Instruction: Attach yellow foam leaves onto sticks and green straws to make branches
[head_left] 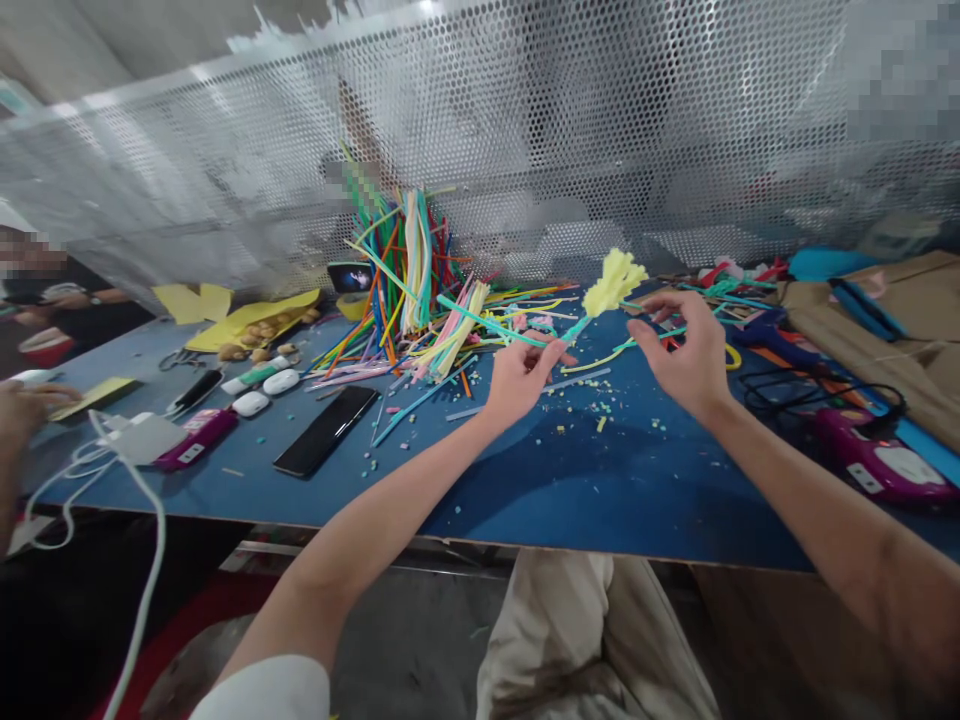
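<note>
Your left hand (523, 374) has its thumb and fingers closed in a pinch on the green stem of a yellow fuzzy flower (615, 283), which stands tilted up and to the right, above the blue table (600, 525) and between your two hands. Your right hand (688, 350) is just right of the bloom, fingers curved and thumb parted from them by a small gap; a thin green strip (675, 332) runs by it, and you cannot tell from here whether the fingers touch it. Bits of cut fuzz (601, 424) lie scattered on the tabletop below your hands. Past your left hand, a bundle of coloured pipe cleaners (415, 262) stands upright, with more strewn around its foot. A dark phone (328, 430) lies left of your left forearm, and farther left are a purple power strip (196, 438) and yellow sheets (251, 322). At the far left edge, another person's hand (21, 412) is near a yellowish slip (96, 398). A perforated metal screen (600, 120) rises behind the table.
</note>
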